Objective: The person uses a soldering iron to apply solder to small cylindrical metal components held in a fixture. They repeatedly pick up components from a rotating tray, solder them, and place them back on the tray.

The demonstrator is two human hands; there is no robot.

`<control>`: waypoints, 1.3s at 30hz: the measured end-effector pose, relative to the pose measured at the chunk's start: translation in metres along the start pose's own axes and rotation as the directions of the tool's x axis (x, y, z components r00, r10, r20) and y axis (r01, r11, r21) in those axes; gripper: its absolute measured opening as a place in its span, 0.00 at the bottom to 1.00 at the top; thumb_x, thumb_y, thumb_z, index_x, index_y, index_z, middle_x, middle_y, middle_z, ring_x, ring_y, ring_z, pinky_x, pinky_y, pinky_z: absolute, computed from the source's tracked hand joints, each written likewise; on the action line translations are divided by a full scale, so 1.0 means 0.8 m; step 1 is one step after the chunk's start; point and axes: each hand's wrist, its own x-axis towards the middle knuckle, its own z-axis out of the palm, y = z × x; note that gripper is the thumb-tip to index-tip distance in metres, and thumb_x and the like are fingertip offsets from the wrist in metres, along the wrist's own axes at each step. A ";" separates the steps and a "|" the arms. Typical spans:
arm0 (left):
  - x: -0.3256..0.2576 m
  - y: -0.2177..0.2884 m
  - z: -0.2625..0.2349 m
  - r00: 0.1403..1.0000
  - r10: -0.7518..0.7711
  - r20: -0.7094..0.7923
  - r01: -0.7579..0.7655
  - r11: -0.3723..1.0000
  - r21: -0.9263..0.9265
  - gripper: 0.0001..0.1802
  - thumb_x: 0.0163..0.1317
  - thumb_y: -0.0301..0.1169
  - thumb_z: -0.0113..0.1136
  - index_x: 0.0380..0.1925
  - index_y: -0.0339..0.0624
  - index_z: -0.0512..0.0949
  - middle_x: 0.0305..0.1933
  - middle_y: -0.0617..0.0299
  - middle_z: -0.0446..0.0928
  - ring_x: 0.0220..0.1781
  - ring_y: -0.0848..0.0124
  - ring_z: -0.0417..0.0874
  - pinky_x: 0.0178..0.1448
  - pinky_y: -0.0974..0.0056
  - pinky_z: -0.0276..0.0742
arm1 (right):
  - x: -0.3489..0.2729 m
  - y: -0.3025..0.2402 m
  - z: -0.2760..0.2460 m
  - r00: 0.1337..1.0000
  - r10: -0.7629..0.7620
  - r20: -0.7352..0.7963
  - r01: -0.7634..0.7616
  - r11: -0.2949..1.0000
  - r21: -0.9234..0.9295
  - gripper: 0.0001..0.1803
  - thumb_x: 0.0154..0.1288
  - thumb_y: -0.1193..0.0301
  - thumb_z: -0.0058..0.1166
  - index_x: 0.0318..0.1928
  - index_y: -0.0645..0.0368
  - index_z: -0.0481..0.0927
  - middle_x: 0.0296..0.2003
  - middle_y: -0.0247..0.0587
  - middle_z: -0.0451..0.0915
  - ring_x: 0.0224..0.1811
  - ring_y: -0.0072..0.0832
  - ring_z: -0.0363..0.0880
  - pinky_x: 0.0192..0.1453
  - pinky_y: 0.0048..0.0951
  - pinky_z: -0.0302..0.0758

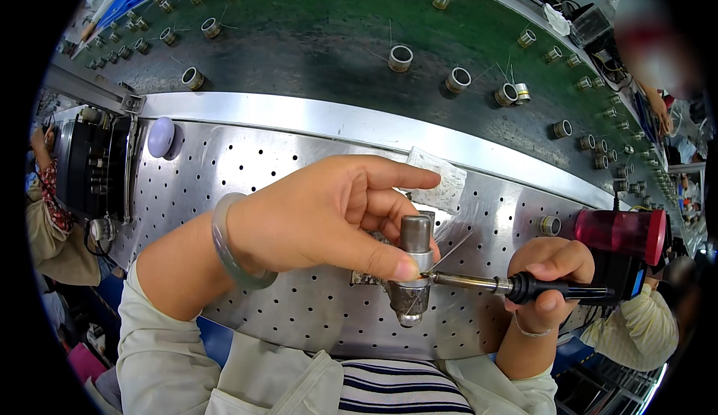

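Both hands busy at my perforated steel desk: my left hand pinches a small metal cylinder upright on its fixture, thumb at its middle, while my right hand grips a soldering iron, tip touching the cylinder's side; metal rings dot the green belt beyond

Cylinder's middle behind left hand

I see a smooth grey metal cylinder, soldering iron with shiny metal shaft and matt black grip, glossy perforated steel worktop, matt green belt, glossy red plastic holder
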 end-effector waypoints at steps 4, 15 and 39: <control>0.000 0.000 -0.002 1.000 -0.003 0.011 0.003 1.000 -0.003 0.44 0.45 0.16 0.66 0.63 0.33 0.57 0.42 0.45 0.77 0.42 0.69 0.81 0.44 0.72 0.79 | 0.001 -0.001 0.001 1.000 -0.019 0.016 0.019 1.000 -0.016 0.15 0.50 0.78 0.64 0.35 0.72 0.72 0.21 0.48 0.77 0.16 0.29 0.77 0.18 0.25 0.73; -0.002 0.003 0.008 0.999 0.018 -0.033 -0.016 0.998 0.060 0.42 0.46 0.16 0.64 0.64 0.32 0.57 0.41 0.49 0.78 0.42 0.71 0.80 0.43 0.74 0.78 | 0.000 -0.003 0.001 1.000 -0.012 -0.002 0.012 0.999 -0.053 0.15 0.51 0.77 0.64 0.34 0.71 0.72 0.20 0.48 0.77 0.16 0.29 0.77 0.19 0.24 0.74; 0.003 0.001 0.000 1.000 0.012 0.010 -0.012 1.000 0.025 0.44 0.45 0.17 0.67 0.63 0.32 0.57 0.41 0.46 0.78 0.40 0.70 0.81 0.43 0.72 0.79 | 0.001 -0.004 -0.006 0.998 -0.033 0.053 0.036 0.997 -0.066 0.15 0.50 0.77 0.64 0.34 0.71 0.71 0.20 0.48 0.76 0.16 0.28 0.76 0.19 0.24 0.73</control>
